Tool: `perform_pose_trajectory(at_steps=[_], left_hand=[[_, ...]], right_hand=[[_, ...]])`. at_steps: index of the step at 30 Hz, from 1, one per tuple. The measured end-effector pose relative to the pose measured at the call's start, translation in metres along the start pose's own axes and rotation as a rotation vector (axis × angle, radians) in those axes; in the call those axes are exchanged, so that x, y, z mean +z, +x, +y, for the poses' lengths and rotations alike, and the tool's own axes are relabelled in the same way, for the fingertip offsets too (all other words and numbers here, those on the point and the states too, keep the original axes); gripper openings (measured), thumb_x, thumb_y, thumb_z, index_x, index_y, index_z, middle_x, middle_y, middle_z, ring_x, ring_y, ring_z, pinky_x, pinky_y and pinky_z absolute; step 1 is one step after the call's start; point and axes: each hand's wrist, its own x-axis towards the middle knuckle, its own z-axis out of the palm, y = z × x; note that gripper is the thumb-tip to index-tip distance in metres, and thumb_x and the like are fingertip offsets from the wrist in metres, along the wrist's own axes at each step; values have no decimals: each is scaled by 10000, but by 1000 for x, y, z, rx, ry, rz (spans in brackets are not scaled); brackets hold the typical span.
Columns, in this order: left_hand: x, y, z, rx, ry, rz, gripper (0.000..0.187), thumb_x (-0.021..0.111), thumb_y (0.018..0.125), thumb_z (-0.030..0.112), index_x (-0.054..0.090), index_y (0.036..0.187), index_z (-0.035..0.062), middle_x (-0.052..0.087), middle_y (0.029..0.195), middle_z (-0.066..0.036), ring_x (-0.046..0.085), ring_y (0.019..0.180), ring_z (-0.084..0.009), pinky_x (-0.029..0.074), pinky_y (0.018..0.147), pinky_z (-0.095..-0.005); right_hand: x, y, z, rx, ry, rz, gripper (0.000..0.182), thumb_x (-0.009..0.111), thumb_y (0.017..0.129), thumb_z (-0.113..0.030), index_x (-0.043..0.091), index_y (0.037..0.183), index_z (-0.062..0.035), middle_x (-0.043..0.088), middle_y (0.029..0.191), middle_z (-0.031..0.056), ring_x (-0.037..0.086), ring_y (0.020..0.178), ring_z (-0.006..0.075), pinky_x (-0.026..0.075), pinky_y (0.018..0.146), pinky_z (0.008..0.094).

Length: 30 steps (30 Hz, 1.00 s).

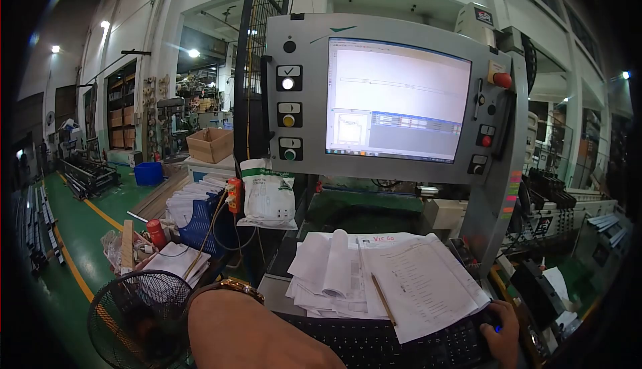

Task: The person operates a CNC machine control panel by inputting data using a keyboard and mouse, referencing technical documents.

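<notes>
My left arm [257,335], with a gold-coloured watch [241,289] on the wrist, reaches in at the bottom, over the left end of a black keyboard [334,339]; its fingers do not show. My right hand [505,334] is at the keyboard's right end, fingers curled round something mostly hidden, beside a small blue light. Between the hands, a printed sheet [428,282] overlaps the keyboard. A pencil [383,299] rests along that sheet's left edge. More papers [307,262] and a rolled sheet [340,262] lie to the left.
Ahead stands a control panel [307,161] with a lit screen [401,95], buttons and a red emergency knob [501,79]. A white bag [269,195] hangs below its left side. A black fan [140,319], a blue crate [204,225] and a red bottle [155,233] are at left.
</notes>
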Motion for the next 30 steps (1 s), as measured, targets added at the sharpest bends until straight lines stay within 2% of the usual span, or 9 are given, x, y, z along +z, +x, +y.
perform_pose_trajectory(at_steps=[6,9,12,16,30], left_hand=[[0,0,3,-13,9,-5,381,730,1040,244,657,722,47,614,694,-121,627,667,-347,598,799,-489],[1,1,2,-3,5,5,378,731,1037,231,654,717,43,610,691,-120,625,662,-349,594,787,-481],[-2,1,2,-20,21,-6,374,732,1035,226,655,722,36,625,709,-129,639,674,-352,592,785,-479],[1,3,-5,-8,11,60,370,736,1034,242,672,742,23,659,750,-149,663,700,-356,591,787,-481],[-4,2,-11,-52,44,33,349,757,1018,272,725,787,12,696,802,-158,680,704,-337,607,803,-486]], right_hand=[[0,-1,3,-18,-3,8,486,717,915,-95,650,1390,-10,637,1402,164,605,1297,341,475,1082,407],[0,0,4,-30,-8,7,500,726,901,-112,651,1383,0,640,1387,196,609,1290,369,486,1070,434],[7,3,3,-28,32,99,535,759,707,-126,691,1218,18,662,1285,198,645,1235,380,474,1102,434],[8,2,-4,15,15,140,518,735,699,-129,706,1196,15,666,1299,207,645,1242,386,475,1105,435],[10,2,10,80,12,210,497,716,691,-132,710,1168,8,674,1291,205,661,1219,387,498,1074,438]])
